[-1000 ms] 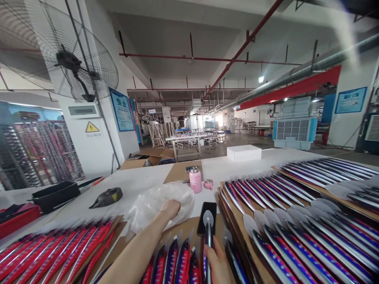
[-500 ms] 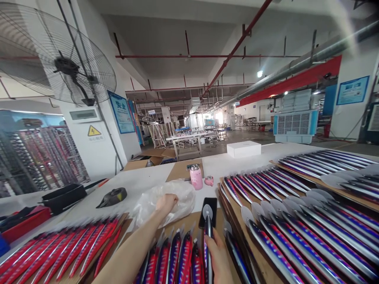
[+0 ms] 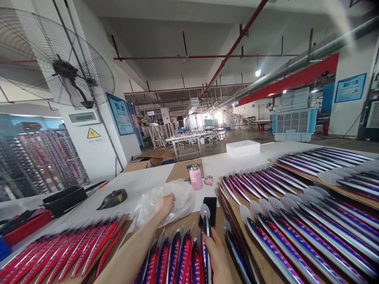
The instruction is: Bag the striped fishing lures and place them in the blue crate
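Since a moment ago, my left hand has lifted off the top of the clear plastic bag and now pinches its near edge, fingers curled into the film. My right hand is closed round a silver fishing lure, held upright with its clear lip just right of the bag and overlapping a black phone. Beyond the bag stands a pink can. Near of the bag lie red lures on cardboard; what the bag holds, I cannot quite tell.
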Tool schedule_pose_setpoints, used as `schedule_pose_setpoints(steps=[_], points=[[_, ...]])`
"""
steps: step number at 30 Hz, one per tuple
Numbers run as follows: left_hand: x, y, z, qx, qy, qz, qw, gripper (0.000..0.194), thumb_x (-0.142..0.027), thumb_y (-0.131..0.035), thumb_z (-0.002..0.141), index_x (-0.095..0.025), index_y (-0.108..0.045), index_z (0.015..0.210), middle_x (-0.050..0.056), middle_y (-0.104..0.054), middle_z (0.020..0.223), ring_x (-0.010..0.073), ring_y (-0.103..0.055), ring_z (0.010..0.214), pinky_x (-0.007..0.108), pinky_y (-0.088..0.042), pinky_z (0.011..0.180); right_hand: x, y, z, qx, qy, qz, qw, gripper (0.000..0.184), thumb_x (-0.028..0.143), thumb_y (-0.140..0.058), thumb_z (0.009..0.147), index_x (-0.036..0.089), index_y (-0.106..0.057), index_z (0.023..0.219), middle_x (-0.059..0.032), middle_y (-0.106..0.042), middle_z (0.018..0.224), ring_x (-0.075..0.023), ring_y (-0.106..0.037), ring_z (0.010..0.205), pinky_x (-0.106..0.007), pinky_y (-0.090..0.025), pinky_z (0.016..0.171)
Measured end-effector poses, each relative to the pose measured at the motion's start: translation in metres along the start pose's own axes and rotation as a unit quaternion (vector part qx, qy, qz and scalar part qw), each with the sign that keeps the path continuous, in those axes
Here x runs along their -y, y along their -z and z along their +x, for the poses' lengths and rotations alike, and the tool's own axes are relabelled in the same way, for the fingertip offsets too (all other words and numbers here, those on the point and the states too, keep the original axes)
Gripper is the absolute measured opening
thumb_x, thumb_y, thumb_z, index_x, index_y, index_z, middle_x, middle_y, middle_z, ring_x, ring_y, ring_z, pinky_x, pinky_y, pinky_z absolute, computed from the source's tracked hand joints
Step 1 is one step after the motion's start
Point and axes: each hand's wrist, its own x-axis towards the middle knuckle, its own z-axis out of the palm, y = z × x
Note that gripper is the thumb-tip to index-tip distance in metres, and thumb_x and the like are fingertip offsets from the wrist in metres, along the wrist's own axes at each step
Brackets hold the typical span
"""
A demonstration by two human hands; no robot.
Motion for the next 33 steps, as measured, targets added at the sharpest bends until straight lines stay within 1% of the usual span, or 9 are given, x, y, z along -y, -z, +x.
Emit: schedule_pose_setpoints(steps=[3, 7, 11, 16, 20, 24, 27, 30, 33], points=[[0.004, -0.005, 0.003, 0.002, -0.008, -0.013, 1.0, 0.028, -0.033, -0.058, 0.091, -0.015, -0.058, 0.113, 0.007, -0.064, 0.108, 0.0203, -0.064, 0.093, 0.042, -0.054, 0.082, 0.004, 0.0, -0.003, 0.008, 0.004, -0.004, 1.0, 0.049, 0.044, -0.08, 0.057, 0.018, -0.072, 0.098, -0.0063, -0.074, 0.096, -0.03, -0.067, 0.097, -0.033, -0.053, 0.079], [0.01, -0.011, 0.006, 0.006, -0.016, -0.027, 0.999, 0.027, -0.032, -0.058, 0.091, -0.015, -0.059, 0.112, 0.007, -0.064, 0.109, 0.0208, -0.064, 0.094, 0.043, -0.053, 0.083, 0.005, 0.001, -0.004, 0.01, 0.001, 0.004, 1.0, 0.047, 0.042, -0.08, 0.057, 0.018, -0.072, 0.097, -0.006, -0.074, 0.093, -0.0301, -0.067, 0.094, -0.033, -0.053, 0.076], [0.015, -0.015, 0.009, 0.011, -0.018, -0.036, 0.999, 0.026, -0.032, -0.059, 0.091, -0.015, -0.06, 0.11, 0.007, -0.064, 0.108, 0.0205, -0.064, 0.094, 0.042, -0.053, 0.083, 0.004, 0.001, -0.003, 0.016, 0.002, 0.001, 1.0, 0.045, 0.041, -0.079, 0.058, 0.018, -0.072, 0.096, -0.0058, -0.074, 0.093, -0.0308, -0.066, 0.098, -0.034, -0.052, 0.079], [0.019, -0.014, 0.01, 0.018, -0.023, -0.037, 0.999, 0.025, -0.033, -0.059, 0.091, -0.014, -0.061, 0.106, 0.006, -0.065, 0.105, 0.0201, -0.063, 0.093, 0.041, -0.053, 0.082, 0.004, 0.001, -0.003, 0.011, 0.0, -0.005, 1.0, 0.044, 0.04, -0.078, 0.06, 0.018, -0.072, 0.098, -0.0052, -0.074, 0.092, -0.0306, -0.065, 0.1, -0.033, -0.051, 0.079], [0.021, -0.01, 0.006, 0.017, -0.019, -0.028, 0.999, 0.025, -0.034, -0.058, 0.091, -0.014, -0.061, 0.106, 0.006, -0.065, 0.104, 0.0198, -0.063, 0.092, 0.041, -0.053, 0.081, 0.004, 0.0, -0.002, -0.01, -0.004, -0.013, 1.0, 0.047, 0.04, -0.077, 0.059, 0.017, -0.071, 0.1, -0.0044, -0.074, 0.089, -0.0301, -0.067, 0.095, -0.032, -0.051, 0.076], [0.022, -0.007, 0.001, 0.029, -0.03, -0.01, 0.999, 0.024, -0.033, -0.059, 0.091, -0.014, -0.061, 0.106, 0.005, -0.065, 0.103, 0.0188, -0.064, 0.088, 0.039, -0.054, 0.079, 0.004, 0.0, -0.003, 0.014, -0.015, -0.016, 1.0, 0.043, 0.038, -0.073, 0.066, 0.018, -0.07, 0.103, -0.0025, -0.074, 0.081, -0.0279, -0.068, 0.091, -0.031, -0.05, 0.079], [0.023, -0.007, -0.002, 0.035, -0.059, 0.007, 0.998, 0.025, -0.032, -0.059, 0.09, -0.015, -0.06, 0.108, 0.006, -0.064, 0.108, 0.0205, -0.063, 0.094, 0.042, -0.053, 0.083, 0.003, 0.0, -0.003, 0.022, -0.019, -0.009, 1.0, 0.044, 0.038, -0.073, 0.065, 0.018, -0.069, 0.105, -0.0023, -0.074, 0.079, -0.0279, -0.068, 0.091, -0.031, -0.051, 0.079], [0.025, -0.01, -0.005, 0.061, -0.096, 0.02, 0.993, 0.025, -0.031, -0.06, 0.09, -0.015, -0.06, 0.109, 0.007, -0.063, 0.111, 0.0217, -0.062, 0.098, 0.044, -0.052, 0.086, 0.003, 0.002, -0.003, 0.023, -0.017, -0.01, 1.0, 0.047, 0.042, -0.074, 0.064, 0.018, -0.069, 0.105, -0.0029, -0.075, 0.079, -0.0284, -0.07, 0.086, -0.032, -0.052, 0.073], [0.027, -0.014, -0.009, 0.107, -0.114, 0.021, 0.987, 0.023, -0.031, -0.061, 0.089, -0.014, -0.062, 0.104, 0.006, -0.065, 0.106, 0.021, -0.063, 0.095, 0.043, -0.053, 0.084, 0.004, 0.002, -0.003, 0.025, -0.021, 0.002, 0.999, 0.052, 0.045, -0.078, 0.059, 0.017, -0.07, 0.102, -0.0042, -0.075, 0.082, -0.0295, -0.07, 0.085, -0.032, -0.053, 0.07]])
